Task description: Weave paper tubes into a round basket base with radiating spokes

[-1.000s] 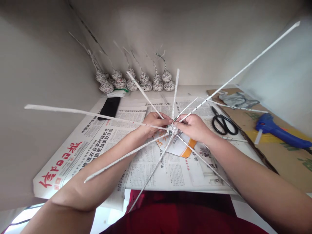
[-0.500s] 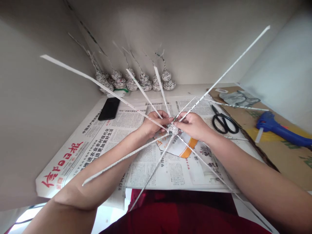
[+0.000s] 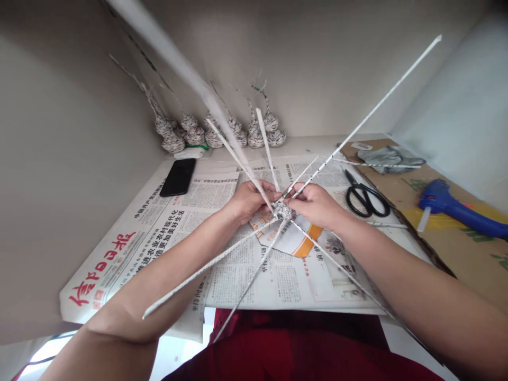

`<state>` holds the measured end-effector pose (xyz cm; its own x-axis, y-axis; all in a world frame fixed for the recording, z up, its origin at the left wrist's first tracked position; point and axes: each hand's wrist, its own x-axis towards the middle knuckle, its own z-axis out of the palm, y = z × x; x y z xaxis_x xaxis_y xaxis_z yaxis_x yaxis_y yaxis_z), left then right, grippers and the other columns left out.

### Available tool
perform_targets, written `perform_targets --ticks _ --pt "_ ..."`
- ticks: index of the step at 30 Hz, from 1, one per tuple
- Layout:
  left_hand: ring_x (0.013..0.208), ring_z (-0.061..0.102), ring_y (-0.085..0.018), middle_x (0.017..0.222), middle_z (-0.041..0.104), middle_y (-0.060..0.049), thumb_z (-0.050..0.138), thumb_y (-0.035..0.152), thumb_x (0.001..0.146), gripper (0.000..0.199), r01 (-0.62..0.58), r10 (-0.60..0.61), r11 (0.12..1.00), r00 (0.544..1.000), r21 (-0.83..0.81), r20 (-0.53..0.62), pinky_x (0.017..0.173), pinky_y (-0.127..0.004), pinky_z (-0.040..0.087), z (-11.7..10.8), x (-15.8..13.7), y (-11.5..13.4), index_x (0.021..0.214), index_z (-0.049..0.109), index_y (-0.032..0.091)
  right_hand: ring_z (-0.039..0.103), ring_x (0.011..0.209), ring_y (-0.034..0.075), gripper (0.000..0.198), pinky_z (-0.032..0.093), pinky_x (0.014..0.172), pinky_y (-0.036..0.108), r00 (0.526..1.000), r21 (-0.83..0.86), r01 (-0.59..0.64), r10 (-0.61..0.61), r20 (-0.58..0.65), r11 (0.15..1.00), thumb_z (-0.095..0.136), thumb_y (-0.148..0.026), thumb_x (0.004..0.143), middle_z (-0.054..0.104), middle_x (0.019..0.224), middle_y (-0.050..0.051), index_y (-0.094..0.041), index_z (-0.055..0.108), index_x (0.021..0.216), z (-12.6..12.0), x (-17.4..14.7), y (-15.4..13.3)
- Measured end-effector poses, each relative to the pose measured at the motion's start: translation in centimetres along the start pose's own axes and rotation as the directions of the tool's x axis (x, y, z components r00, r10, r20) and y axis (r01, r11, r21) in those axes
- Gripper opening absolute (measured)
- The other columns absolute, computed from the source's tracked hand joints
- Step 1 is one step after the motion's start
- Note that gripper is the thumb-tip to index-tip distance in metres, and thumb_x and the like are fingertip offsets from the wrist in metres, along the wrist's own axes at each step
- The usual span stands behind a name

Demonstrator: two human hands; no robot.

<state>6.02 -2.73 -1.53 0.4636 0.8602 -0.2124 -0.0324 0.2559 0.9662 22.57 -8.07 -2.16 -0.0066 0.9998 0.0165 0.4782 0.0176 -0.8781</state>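
A small woven ball of rolled newspaper strips [image 3: 283,212] sits at the middle, with several long paper strips fanning out from it. My left hand [image 3: 253,201] is closed at its left side, thumb and fingers pinching one paper strip [image 3: 214,106], which slants up and to the left in a blur. On the other side, my right hand [image 3: 313,203] pinches the ball's edge between thumb and fingers. A bent strip and a long straight strip [image 3: 369,116] rise by that hand. Beneath the ball lies a cut piece of printed card [image 3: 291,243]. Fingertips partly hide the weave.
Several gourd-shaped woven paper pieces [image 3: 254,135] stand along the back wall. A black phone [image 3: 178,177] lies on the newspaper [image 3: 186,222] at left. To the right are scissors [image 3: 365,198], a blue glue gun [image 3: 448,206], a grey glove [image 3: 391,159] and cardboard [image 3: 468,254].
The paper strip at my left hand has swung from the left side upward toward the top. The lower-left strip has dropped slightly. Both hands stay around the woven ball.
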Motion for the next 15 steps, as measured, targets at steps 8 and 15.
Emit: perform_targets --ticks 8,15 --pt "0.048 0.058 -0.006 0.055 0.060 0.002 0.075 0.001 0.062 0.019 0.111 -0.111 0.993 0.994 0.040 0.006 0.053 -0.018 0.050 -0.09 -0.23 0.48 0.068 0.060 0.010 0.054 0.059 0.012 0.012 0.039 0.056 0.024 0.997 0.056 -0.023 0.019 0.069 0.998 0.061 -0.028 0.072 0.061 0.065 -0.002 -0.019 0.064 0.080 -0.35 0.19 0.38" --pt "0.044 0.054 -0.006 0.052 0.059 0.002 0.077 0.009 0.063 0.017 -0.043 0.049 0.974 0.998 0.222 -0.024 0.045 -0.016 0.044 0.25 -0.65 0.48 0.067 0.061 0.011 0.057 0.066 0.014 0.015 0.043 0.062 0.026 0.998 0.011 0.033 -0.034 0.051 0.999 0.067 -0.031 0.070 0.066 0.071 0.000 -0.019 0.066 0.079 -0.54 0.12 0.63"
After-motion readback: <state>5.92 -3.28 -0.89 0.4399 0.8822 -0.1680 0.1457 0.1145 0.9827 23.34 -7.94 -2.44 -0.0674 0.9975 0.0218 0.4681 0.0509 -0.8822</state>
